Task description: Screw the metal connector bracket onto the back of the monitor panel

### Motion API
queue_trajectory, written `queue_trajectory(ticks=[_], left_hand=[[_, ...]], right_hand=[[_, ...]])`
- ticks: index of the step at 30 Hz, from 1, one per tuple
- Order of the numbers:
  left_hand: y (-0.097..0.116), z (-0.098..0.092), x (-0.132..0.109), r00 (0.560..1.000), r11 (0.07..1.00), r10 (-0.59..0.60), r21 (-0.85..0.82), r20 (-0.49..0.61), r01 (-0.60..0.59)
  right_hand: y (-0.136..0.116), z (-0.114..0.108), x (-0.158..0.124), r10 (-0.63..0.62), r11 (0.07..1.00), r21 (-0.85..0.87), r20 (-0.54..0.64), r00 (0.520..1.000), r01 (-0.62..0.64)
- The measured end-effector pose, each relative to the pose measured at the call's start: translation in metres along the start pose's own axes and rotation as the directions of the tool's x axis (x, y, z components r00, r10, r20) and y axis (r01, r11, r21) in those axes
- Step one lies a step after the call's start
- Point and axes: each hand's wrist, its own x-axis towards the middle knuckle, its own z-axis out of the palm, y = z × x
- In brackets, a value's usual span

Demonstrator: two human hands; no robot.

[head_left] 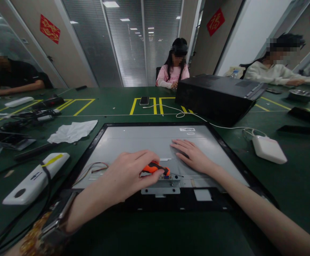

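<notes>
A flat display panel (144, 142) lies back-up on the green table (299, 185), its grey metal back framed in black. My left hand (129, 174) is closed round an orange-and-black screwdriver (155, 168), whose tip points down at a small metal bracket (161, 185) on the panel's near edge. My right hand (191, 154) lies flat on the grey back, fingers spread, just right of the screwdriver. Thin coloured wires (91, 169) run along the panel to the left of my left hand.
A black box (216, 97) stands behind the panel, with a white cable (197, 117) leading to a white adapter (268, 149). A white power strip (35, 177), a white cloth (72, 131) and tools lie at left. A phone (144, 100) lies farther back. Three people sit around the table.
</notes>
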Motion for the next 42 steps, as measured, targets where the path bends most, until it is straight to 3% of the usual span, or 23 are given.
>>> queue_trajectory(ticks=[4,8,13,16,20,30,42], left_hand=[[-0.001,-0.007,0.0,0.998,0.991,-0.055,-0.123,0.03,0.058],[-0.001,-0.004,0.002,0.992,0.991,-0.074,-0.107,0.1,0.085],[-0.004,0.0,0.002,0.994,0.995,-0.06,-0.079,0.086,0.067],[-0.004,0.002,0.001,0.995,0.992,-0.055,-0.105,0.082,0.063],[-0.003,0.003,0.0,0.994,0.991,-0.059,-0.113,0.096,0.07],[-0.003,0.002,-0.002,0.996,0.994,-0.051,-0.093,0.078,0.059],[-0.006,0.01,0.001,0.999,0.993,-0.031,-0.114,0.03,0.034]], right_hand=[[0.001,0.001,0.0,-0.004,1.0,0.026,-0.025,1.0,0.004],[-0.003,-0.003,0.002,0.043,0.992,0.126,-0.25,0.967,-0.011],[-0.041,-0.022,-0.009,0.086,0.987,0.158,-0.398,0.913,-0.024],[-0.074,-0.029,-0.027,-0.033,0.962,0.249,-0.31,0.95,0.115],[-0.098,-0.027,-0.048,-0.045,0.96,0.258,-0.239,0.97,0.108],[-0.093,-0.014,-0.05,-0.044,0.99,0.13,-0.108,0.993,0.058],[-0.092,-0.013,-0.052,-0.056,0.995,0.083,-0.055,0.997,0.061]])
